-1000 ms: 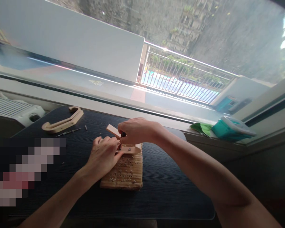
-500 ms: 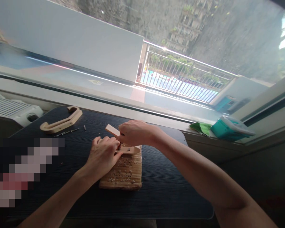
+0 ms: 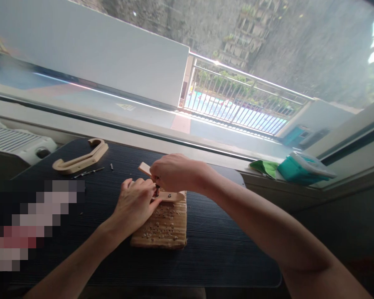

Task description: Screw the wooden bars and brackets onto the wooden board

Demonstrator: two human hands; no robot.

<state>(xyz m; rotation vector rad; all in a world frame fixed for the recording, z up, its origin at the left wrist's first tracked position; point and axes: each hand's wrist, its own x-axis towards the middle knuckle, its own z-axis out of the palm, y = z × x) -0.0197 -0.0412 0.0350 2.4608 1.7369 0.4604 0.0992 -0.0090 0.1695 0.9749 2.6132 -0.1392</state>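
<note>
A pale wooden piece [image 3: 175, 196] with a rounded end and dark holes or screw heads lies across a corrugated cardboard pad [image 3: 171, 216]. My left hand [image 3: 139, 195] is closed on this piece near its middle, pressing it to the pad. Just above, my right hand [image 3: 174, 172] is curled around a small tool, its dark shaft [image 3: 157, 187] pointing down at the wood; the fist hides most of it, so its kind is unclear. A straight light wooden bar [image 3: 144, 168] sticks out beyond my right fist; what it joins to is hidden.
A hook-ended wooden part [image 3: 81, 162] lies at the table's back left, near thin metal bits [image 3: 89, 172]. Crumbs dot the cardboard. On the sill at right are a green cloth [image 3: 264, 167] and a teal box [image 3: 302, 168]. A window borders the dark table [image 3: 218, 245]; pixelation covers the left.
My right fist has turned and shifted slightly left over the tool. My left hand and the wooden piece have stayed in place.
</note>
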